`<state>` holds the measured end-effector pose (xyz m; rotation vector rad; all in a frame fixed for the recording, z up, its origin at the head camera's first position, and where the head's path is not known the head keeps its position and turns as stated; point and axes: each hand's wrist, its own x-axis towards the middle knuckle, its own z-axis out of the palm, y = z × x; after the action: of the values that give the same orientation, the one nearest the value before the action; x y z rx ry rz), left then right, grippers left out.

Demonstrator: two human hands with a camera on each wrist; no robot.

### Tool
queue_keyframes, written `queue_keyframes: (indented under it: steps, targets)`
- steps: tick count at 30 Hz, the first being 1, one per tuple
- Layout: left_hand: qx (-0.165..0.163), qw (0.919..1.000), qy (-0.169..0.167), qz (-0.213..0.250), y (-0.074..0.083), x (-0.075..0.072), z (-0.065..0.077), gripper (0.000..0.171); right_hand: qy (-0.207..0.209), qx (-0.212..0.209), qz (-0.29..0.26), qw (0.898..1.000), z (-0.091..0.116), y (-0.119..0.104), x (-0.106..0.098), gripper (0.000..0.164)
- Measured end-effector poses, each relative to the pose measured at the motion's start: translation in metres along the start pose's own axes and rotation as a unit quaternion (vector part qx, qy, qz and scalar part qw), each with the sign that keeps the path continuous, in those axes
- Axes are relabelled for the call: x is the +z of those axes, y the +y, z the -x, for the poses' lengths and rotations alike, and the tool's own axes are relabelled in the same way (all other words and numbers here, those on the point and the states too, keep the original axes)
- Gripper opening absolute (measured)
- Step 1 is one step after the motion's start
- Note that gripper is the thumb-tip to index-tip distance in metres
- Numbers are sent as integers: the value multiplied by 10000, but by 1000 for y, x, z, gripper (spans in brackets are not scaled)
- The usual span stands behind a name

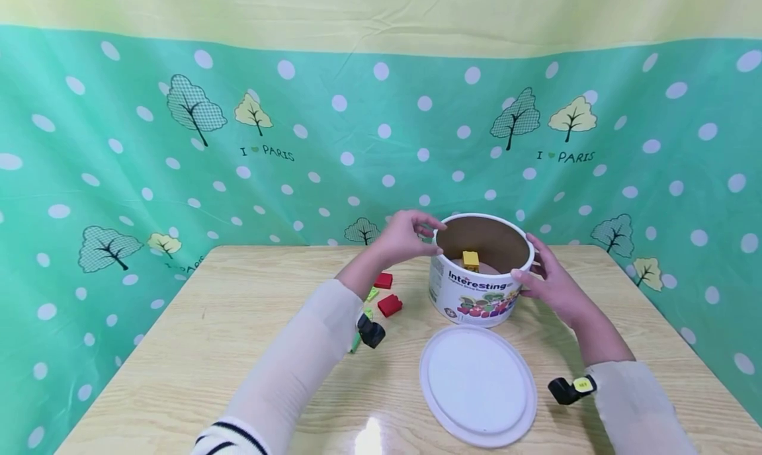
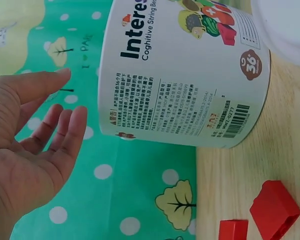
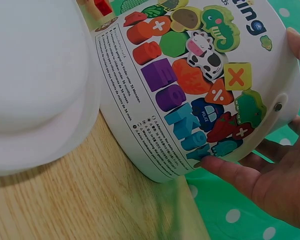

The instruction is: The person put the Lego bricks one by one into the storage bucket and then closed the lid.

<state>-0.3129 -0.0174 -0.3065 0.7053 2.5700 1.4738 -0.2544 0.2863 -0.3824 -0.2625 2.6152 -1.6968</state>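
Observation:
A white round bucket [image 1: 476,303] printed with "Interesting" and colourful toy pictures stands uncovered on the table. Inside it a yellow block [image 1: 470,261] shows. My right hand [image 1: 553,283] holds the bucket's right side, thumb on the printed wall and fingers spread around toward the back. At the left rim hovers my left hand [image 1: 411,237], its fingers loosely bent; the left wrist view shows this hand [image 2: 37,130] apart from the wall, holding nothing. In front of the bucket lies its white lid [image 1: 479,382], flat on the table.
Left of the bucket lie a red block [image 1: 389,305], another red block [image 1: 383,280] and some green pieces [image 1: 355,342], partly hidden by my left arm. A green dotted curtain [image 1: 381,111] hangs behind the wooden table [image 1: 196,349].

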Motion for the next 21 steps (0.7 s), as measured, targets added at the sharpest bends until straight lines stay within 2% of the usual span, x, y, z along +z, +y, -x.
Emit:
queue_keyframes:
  steps: [7, 14, 21]
  targets:
    - [473, 9988, 137, -21, -9, -6, 17, 32, -9, 26, 20, 10000, 1, -3, -1, 92]
    - [358, 9992, 204, 18, -17, -8, 31, 31, -24, 2, 46, 10000, 1, -4, -1, 92]
    - [619, 9976, 161, 263, -26, -13, 46, 35, -19, 31, 38, 10000, 1, -2, 0, 92]
